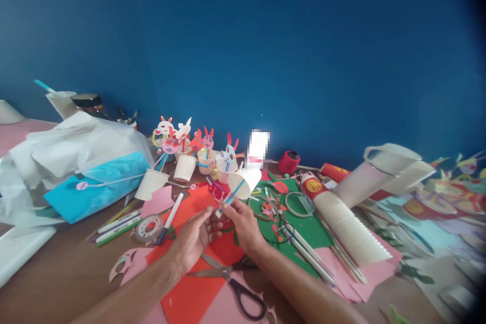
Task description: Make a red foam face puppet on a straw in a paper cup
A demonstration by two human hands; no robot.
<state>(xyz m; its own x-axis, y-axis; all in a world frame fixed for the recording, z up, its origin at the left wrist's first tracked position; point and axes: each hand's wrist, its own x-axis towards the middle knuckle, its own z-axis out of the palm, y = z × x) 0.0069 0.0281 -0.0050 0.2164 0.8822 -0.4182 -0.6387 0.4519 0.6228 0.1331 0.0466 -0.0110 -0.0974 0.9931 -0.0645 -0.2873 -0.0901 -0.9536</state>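
Note:
My right hand (245, 225) pinches a blue-and-white stick (232, 197), perhaps a straw, which slants up across a tipped white paper cup (252, 180). Whether my fingers also grip the cup is hard to see. Close by on the left, my left hand (195, 238) is turned palm inward with its fingers loosely curled and apart, and nothing shows in it. Under both hands lie red paper sheets (182, 283). Black-handled scissors (246, 298) rest with blades apart just below my hands.
Paper cups with rabbit-faced cutouts (208, 139) line the back. To the left are markers (119, 225), a tape roll (149, 228) and a blue packet (102, 182). On the right lie green paper (315, 233), a stack of cups (353, 228) and a white jug (375, 172).

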